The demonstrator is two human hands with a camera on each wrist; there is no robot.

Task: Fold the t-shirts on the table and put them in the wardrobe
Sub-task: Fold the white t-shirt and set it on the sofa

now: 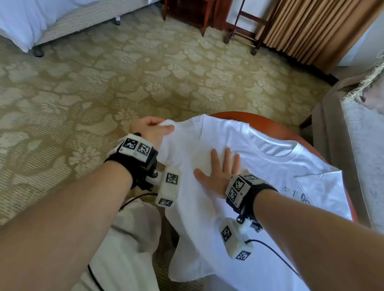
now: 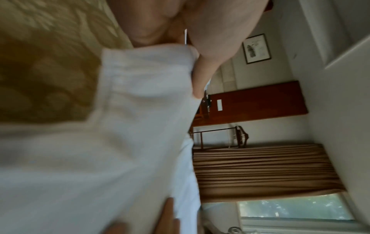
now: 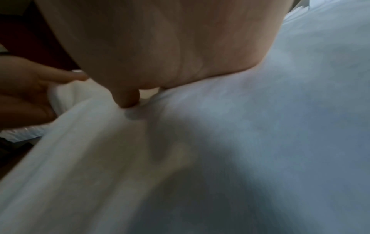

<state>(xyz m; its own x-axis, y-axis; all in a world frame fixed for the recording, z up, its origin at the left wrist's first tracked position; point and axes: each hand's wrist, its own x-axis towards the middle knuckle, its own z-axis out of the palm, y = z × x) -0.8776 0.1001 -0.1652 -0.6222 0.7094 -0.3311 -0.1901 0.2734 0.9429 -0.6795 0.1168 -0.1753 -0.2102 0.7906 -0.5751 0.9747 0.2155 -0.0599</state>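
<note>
At the round table (image 1: pixel 277 126), I watch a white t-shirt (image 1: pixel 265 165) lie spread collar-up, its hem drooping off the near edge. The left hand (image 1: pixel 150 128) pinches the sleeve edge between thumb and fingers; the right hand (image 1: pixel 221 173) lies flat, fingers straight, pressing the chest. My worry: if the left pulls the sleeve across while the right's pressure slackens, the whole shirt could slide towards the carpet (image 1: pixel 123 66), or the fold crease crooked.
</note>
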